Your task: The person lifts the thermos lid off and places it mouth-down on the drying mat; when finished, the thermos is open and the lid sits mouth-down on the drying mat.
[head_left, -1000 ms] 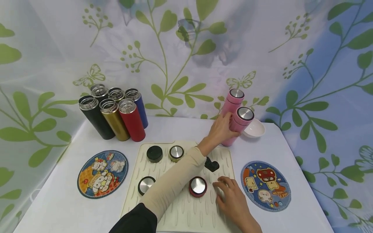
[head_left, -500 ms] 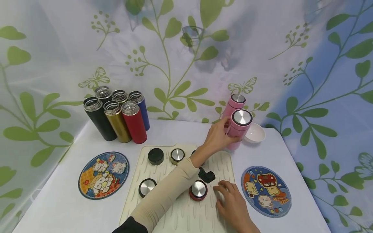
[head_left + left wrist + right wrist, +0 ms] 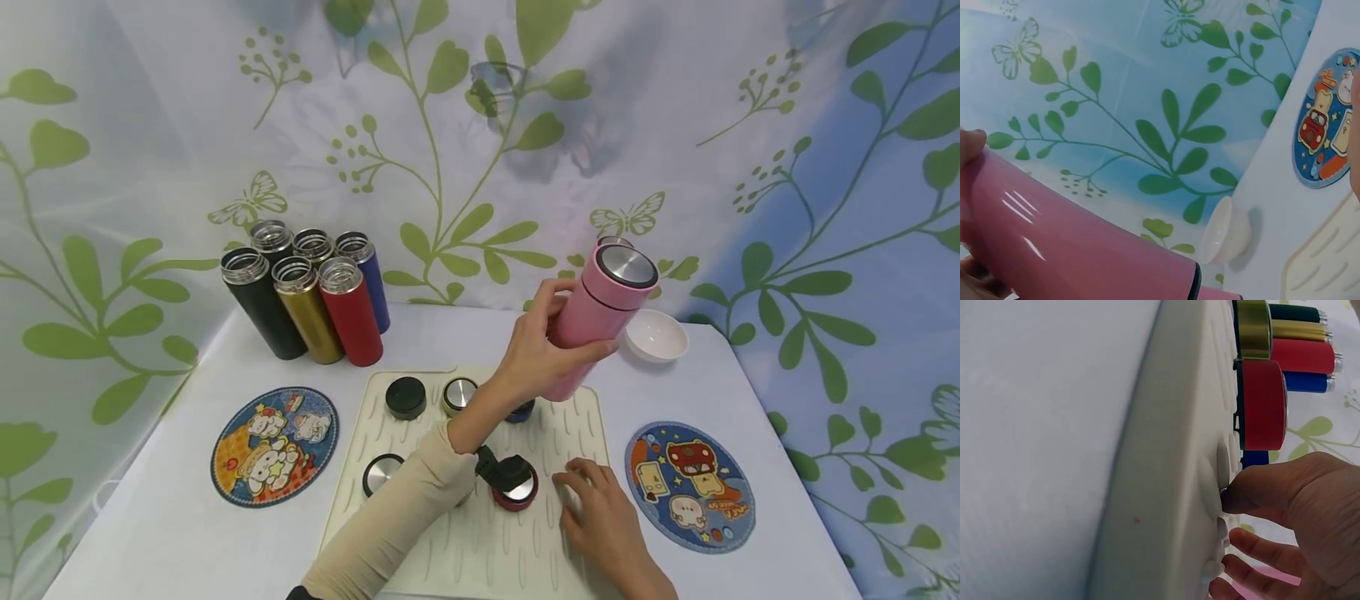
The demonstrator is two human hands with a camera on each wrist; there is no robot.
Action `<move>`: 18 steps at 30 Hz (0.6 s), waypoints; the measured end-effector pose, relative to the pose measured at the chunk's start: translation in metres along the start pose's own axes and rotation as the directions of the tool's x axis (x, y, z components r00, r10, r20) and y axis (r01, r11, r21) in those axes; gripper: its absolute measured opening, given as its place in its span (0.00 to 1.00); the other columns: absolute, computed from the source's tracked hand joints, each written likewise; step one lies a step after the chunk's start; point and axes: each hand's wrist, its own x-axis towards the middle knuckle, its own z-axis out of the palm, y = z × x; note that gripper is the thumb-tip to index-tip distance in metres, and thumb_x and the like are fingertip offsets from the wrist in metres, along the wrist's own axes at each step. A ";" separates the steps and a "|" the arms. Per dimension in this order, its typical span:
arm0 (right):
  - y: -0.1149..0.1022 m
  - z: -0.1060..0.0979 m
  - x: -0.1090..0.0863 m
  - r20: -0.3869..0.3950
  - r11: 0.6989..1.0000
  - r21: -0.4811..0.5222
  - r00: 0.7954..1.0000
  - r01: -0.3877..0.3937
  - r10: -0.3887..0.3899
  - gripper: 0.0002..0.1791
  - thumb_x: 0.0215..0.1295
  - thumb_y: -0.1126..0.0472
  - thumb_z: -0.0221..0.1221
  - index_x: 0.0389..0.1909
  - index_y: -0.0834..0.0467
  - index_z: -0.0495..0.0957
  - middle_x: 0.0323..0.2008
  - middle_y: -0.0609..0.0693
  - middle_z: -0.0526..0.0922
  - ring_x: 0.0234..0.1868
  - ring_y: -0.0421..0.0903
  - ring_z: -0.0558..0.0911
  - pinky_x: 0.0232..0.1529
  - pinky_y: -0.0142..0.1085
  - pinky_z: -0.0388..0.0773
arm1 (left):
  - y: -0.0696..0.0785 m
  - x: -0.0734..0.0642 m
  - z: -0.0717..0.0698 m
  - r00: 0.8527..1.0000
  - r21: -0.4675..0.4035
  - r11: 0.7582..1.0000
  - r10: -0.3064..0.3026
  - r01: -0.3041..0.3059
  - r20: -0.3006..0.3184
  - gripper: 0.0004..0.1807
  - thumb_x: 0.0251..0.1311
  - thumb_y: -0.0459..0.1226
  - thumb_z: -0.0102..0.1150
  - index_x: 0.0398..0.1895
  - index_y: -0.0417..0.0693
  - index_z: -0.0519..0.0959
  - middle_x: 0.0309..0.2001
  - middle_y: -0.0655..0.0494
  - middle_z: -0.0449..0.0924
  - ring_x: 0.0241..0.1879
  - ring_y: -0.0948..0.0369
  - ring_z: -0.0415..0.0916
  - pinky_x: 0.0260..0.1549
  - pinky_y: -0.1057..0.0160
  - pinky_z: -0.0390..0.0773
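My left hand (image 3: pixel 536 354) grips a pink thermos (image 3: pixel 596 312) with a steel-topped lid, fingers and thumb around its body. The bottle is tilted, lid to the upper right, over the back right of a cream ridged mat (image 3: pixel 420 550). In the left wrist view the pink body fills the lower left. Behind it a second pink thermos (image 3: pixel 615 242) is mostly hidden. My right hand (image 3: pixel 603 525) lies at the mat's right side with loosely bent fingers; the right wrist view has its fingertips right at the mat's ridges. Nearest it is a red lid (image 3: pixel 521 496).
A black lid (image 3: pixel 406 398), a gold lid (image 3: pixel 457 392) and others sit on the mat. Several lidless bottles, including a red bottle (image 3: pixel 352 325), stand back left. Round coasters flank the mat, one left (image 3: pixel 273 475), one right (image 3: pixel 690 492). A white bowl (image 3: pixel 660 342) is back right.
My left hand has raised the front pink thermos from beside the other one, bringing it nearer and tilting it. My right hand has stayed in place.
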 end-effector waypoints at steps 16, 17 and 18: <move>-0.001 -0.006 0.005 0.094 0.996 0.044 0.992 -0.084 0.080 0.20 0.45 0.65 0.74 0.43 0.53 0.86 0.50 0.50 0.80 0.52 0.53 0.77 0.48 0.49 0.80 | 0.017 -0.059 -0.039 0.997 0.237 0.969 0.075 -0.074 0.007 0.41 0.47 0.40 0.80 0.67 0.60 0.72 0.58 0.65 0.77 0.50 0.65 0.75 0.44 0.59 0.78; -0.001 -0.008 0.005 0.099 0.994 0.060 0.991 -0.092 0.086 0.20 0.45 0.65 0.74 0.43 0.54 0.86 0.50 0.50 0.80 0.52 0.53 0.77 0.49 0.50 0.79 | 0.018 -0.064 -0.042 0.997 0.261 0.963 0.077 -0.075 0.003 0.41 0.46 0.41 0.80 0.67 0.60 0.72 0.58 0.66 0.77 0.50 0.65 0.75 0.44 0.59 0.78; -0.001 -0.010 0.005 0.100 0.992 0.077 0.991 -0.098 0.090 0.21 0.45 0.64 0.75 0.44 0.55 0.85 0.50 0.50 0.81 0.52 0.53 0.78 0.50 0.50 0.79 | 0.019 -0.068 -0.044 0.997 0.290 0.954 0.079 -0.076 -0.001 0.41 0.46 0.41 0.80 0.67 0.60 0.72 0.59 0.66 0.77 0.51 0.66 0.75 0.44 0.59 0.78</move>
